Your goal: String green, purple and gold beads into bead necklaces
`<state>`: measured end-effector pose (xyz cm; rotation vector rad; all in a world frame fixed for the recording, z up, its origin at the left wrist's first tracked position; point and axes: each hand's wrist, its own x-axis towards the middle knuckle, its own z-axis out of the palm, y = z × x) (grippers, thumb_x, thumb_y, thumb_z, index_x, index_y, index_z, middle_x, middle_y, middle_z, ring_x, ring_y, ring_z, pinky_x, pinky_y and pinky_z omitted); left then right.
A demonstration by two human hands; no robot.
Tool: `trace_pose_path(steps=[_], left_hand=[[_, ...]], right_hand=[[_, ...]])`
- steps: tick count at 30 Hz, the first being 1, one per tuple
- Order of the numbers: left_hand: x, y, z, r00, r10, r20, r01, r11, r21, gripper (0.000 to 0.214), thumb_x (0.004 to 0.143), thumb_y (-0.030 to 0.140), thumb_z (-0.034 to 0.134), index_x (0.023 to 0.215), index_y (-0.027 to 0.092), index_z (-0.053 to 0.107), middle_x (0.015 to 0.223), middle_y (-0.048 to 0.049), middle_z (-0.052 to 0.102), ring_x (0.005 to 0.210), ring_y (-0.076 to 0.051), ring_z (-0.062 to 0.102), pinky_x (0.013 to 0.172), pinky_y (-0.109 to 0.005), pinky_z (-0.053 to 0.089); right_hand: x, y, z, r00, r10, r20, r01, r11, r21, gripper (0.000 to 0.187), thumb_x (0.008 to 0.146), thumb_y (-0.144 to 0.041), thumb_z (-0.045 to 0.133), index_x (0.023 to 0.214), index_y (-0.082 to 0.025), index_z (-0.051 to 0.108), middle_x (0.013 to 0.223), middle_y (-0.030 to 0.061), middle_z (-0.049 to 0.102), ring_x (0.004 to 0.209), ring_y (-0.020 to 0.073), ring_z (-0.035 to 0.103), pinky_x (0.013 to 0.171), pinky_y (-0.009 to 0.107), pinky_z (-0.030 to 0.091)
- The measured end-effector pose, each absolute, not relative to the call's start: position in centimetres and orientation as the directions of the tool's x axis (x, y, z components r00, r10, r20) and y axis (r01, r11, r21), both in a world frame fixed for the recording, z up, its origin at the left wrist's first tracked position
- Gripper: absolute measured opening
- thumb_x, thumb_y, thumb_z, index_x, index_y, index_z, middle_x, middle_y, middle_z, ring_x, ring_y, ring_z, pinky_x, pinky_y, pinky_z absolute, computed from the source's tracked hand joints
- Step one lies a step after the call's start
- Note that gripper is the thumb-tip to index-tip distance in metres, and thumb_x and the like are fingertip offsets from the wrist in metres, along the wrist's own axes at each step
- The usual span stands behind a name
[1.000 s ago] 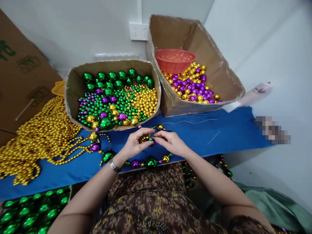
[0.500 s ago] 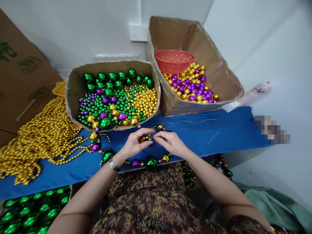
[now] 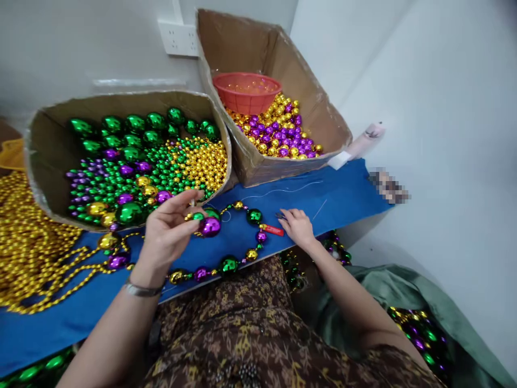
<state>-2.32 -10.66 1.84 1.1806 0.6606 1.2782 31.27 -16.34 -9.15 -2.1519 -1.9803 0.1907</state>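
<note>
My left hand (image 3: 172,231) is raised over the front of the left box, thumb and fingers closed on a bead necklace (image 3: 210,227). A large purple bead, a green bead and small gold beads hang by its fingertips, with a loop of clear thread beside them. The rest of the strand, in green, gold and purple, curves across the blue cloth (image 3: 343,188). My right hand (image 3: 298,227) is low over the cloth, fingers closed round a small dark-tipped tool (image 3: 280,215) whose kind is mostly hidden. Just left of those fingers lies a red, lighter-like piece (image 3: 273,230) with pale print.
A cardboard box (image 3: 32,188) of loose green, purple and gold beads stands at the left. Behind it, another box (image 3: 262,170) holds gold and purple beads and a red basket (image 3: 247,99). Gold bead strands (image 3: 36,242) are heaped far left. A clear thread (image 3: 283,188) trails across the cloth.
My hands have come apart: the left lifted left with the beads, the right moved right and down onto the dark-tipped tool. The red piece now shows. The view has swung right.
</note>
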Motion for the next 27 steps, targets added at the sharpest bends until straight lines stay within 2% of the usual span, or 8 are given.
trace_pose_path(steps=[4,7,11,14,17,20,23,27], left_hand=[[-2.8,-10.6,3.2,0.249,0.939,0.238,-0.413,-0.119,0.903,0.052,0.061,0.029,0.087,0.111,0.029,0.072,0.116,-0.0036,0.069,0.073,-0.015,0.065,0.068,-0.028,0.058],[-2.5,-10.3,1.7,0.326,0.931,0.161,-0.383,-0.025,0.923,0.053,0.059,0.024,0.087,0.111,0.027,0.072,0.115,-0.0057,0.070,0.074,-0.016,0.067,0.065,-0.026,0.058],[-2.1,-10.2,-0.4,0.371,0.927,0.058,-0.341,0.078,0.937,0.053,0.061,0.017,0.085,0.111,0.024,0.072,0.119,-0.0092,0.068,0.076,-0.015,0.067,0.062,-0.023,0.056],[-1.9,-10.3,-0.7,0.379,0.925,0.033,-0.327,0.101,0.940,0.053,0.060,0.016,0.085,0.111,0.023,0.071,0.121,-0.0112,0.067,0.075,-0.015,0.068,0.061,-0.022,0.055],[-1.7,-10.4,-0.6,0.384,0.923,0.027,-0.324,0.108,0.940,0.053,0.059,0.015,0.085,0.111,0.021,0.071,0.122,-0.0123,0.066,0.075,-0.014,0.067,0.061,-0.022,0.056],[-1.4,-10.4,-0.7,0.399,0.917,0.021,-0.317,0.116,0.941,0.053,0.059,0.015,0.085,0.110,0.020,0.071,0.122,-0.0126,0.066,0.075,-0.013,0.067,0.064,-0.021,0.056],[-1.4,-10.6,-0.9,0.407,0.913,0.016,-0.300,0.117,0.947,0.053,0.060,0.016,0.085,0.111,0.020,0.071,0.122,-0.0127,0.066,0.077,-0.014,0.067,0.066,-0.022,0.057],[-1.6,-10.9,-0.8,0.415,0.910,0.019,-0.259,0.098,0.961,0.053,0.062,0.018,0.084,0.113,0.019,0.070,0.124,-0.0130,0.065,0.080,-0.014,0.067,0.063,-0.021,0.056]], right_hand=[[30.0,-16.9,-8.8,-0.069,0.998,-0.011,0.961,0.064,-0.271,0.037,0.094,-0.042,0.051,0.125,-0.024,0.060,0.119,0.0097,0.063,0.112,0.0238,0.055,0.098,0.036,0.045],[29.4,-17.0,-9.1,-0.134,0.988,-0.082,0.960,0.108,-0.257,0.042,0.089,-0.041,0.059,0.126,-0.021,0.059,0.120,0.0131,0.062,0.116,0.0274,0.054,0.098,0.040,0.044],[29.9,-16.9,-9.0,-0.126,0.987,-0.104,0.959,0.094,-0.268,0.031,0.090,-0.032,0.058,0.117,-0.019,0.062,0.108,0.0128,0.062,0.101,0.0239,0.060,0.090,0.037,0.048],[30.6,-16.8,-7.8,-0.121,0.990,-0.078,0.948,0.092,-0.303,0.028,0.093,-0.031,0.050,0.118,-0.020,0.059,0.109,0.0113,0.059,0.093,0.0195,0.061,0.085,0.033,0.050],[30.2,-16.5,-5.9,-0.170,0.985,-0.004,0.868,0.148,-0.473,0.028,0.094,-0.035,0.048,0.117,-0.020,0.054,0.106,0.0088,0.061,0.095,0.0194,0.060,0.085,0.032,0.049],[28.5,-16.0,-3.9,-0.232,0.973,-0.005,0.734,0.171,-0.657,0.028,0.094,-0.042,0.049,0.113,-0.021,0.053,0.086,0.0019,0.063,0.078,0.0172,0.060,0.071,0.029,0.047],[26.2,-15.2,-2.1,-0.295,0.955,-0.023,0.675,0.191,-0.713,0.034,0.093,-0.046,0.049,0.116,-0.022,0.051,0.078,-0.0011,0.061,0.068,0.0154,0.057,0.066,0.027,0.044],[23.3,-14.1,-0.3,-0.361,0.931,-0.050,0.551,0.170,-0.817,0.041,0.099,-0.050,0.030,0.121,-0.021,0.050,0.085,0.0027,0.063,0.070,0.0147,0.059,0.065,0.028,0.047]])
